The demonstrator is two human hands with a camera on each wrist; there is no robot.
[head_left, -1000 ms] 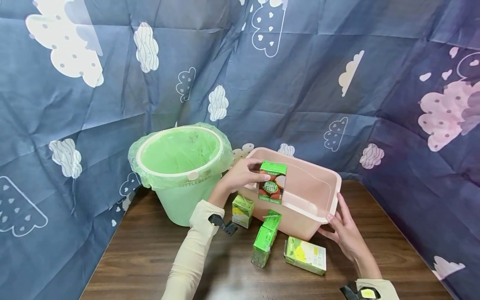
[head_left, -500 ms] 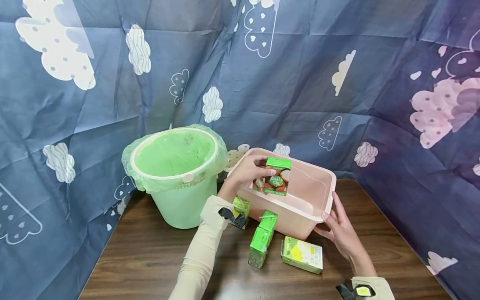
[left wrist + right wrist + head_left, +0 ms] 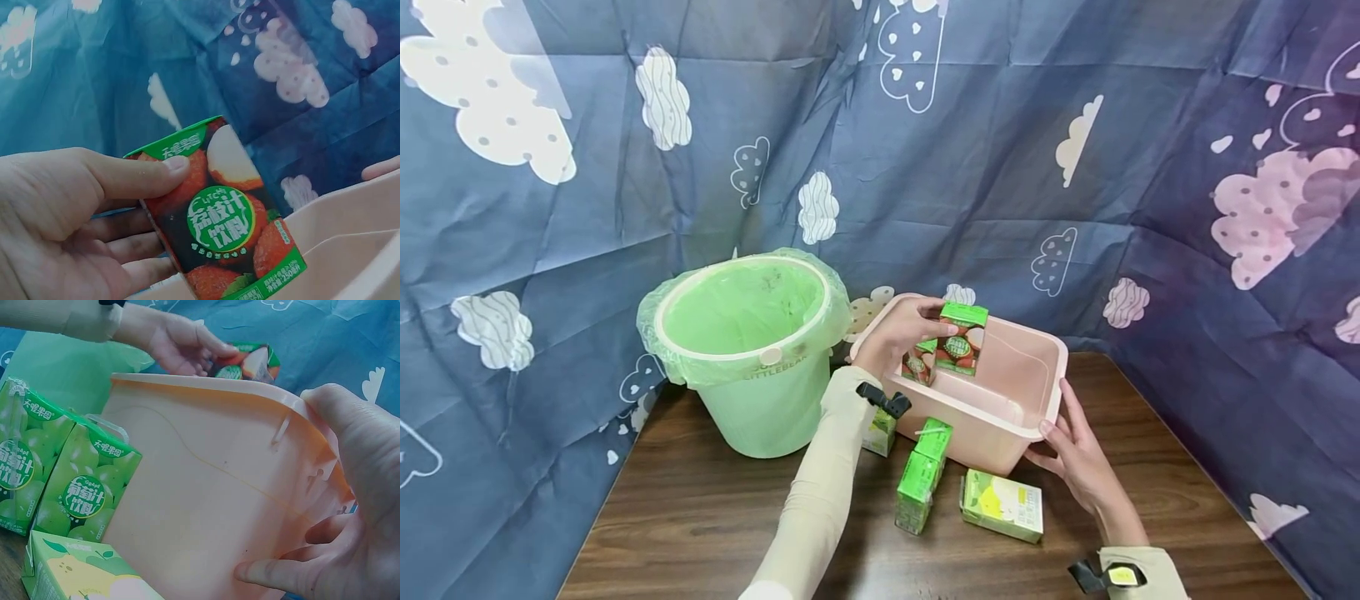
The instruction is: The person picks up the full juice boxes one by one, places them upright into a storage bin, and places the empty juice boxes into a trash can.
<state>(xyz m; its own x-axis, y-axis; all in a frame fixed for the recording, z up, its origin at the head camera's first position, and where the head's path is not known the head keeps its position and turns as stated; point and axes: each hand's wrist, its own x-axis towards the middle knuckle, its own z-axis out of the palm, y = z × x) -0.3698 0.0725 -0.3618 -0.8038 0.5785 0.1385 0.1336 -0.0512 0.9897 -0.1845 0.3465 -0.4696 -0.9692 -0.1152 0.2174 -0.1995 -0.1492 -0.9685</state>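
Observation:
My left hand (image 3: pixel 904 332) pinches a lychee juice box (image 3: pixel 962 340) between thumb and fingers, holding it upright over the pink bin (image 3: pixel 985 437). The box's red-fruit front with its green label fills the middle of the left wrist view. Inside the bin's left part, close under that hand, a second lychee juice box (image 3: pixel 920 365) shows partly. At the bin's right end, my right hand (image 3: pixel 1081 458) grips the rim, thumb on top and fingers against the outer wall. In the right wrist view its fingers (image 3: pixel 275 572) lie spread on the pink wall.
Before the bin stand two green grape juice boxes (image 3: pixel 920 479) in line, and a pale pear juice box (image 3: pixel 1002 506) lies flat. Another pale green box (image 3: pixel 880 433) stands behind my left sleeve. A green pail (image 3: pixel 763 408) with a liner is at the left.
My left hand has moved right and a little upward with the lychee juice box, bringing the second lychee box in the bin into view. My right hand keeps its grip on the bin.

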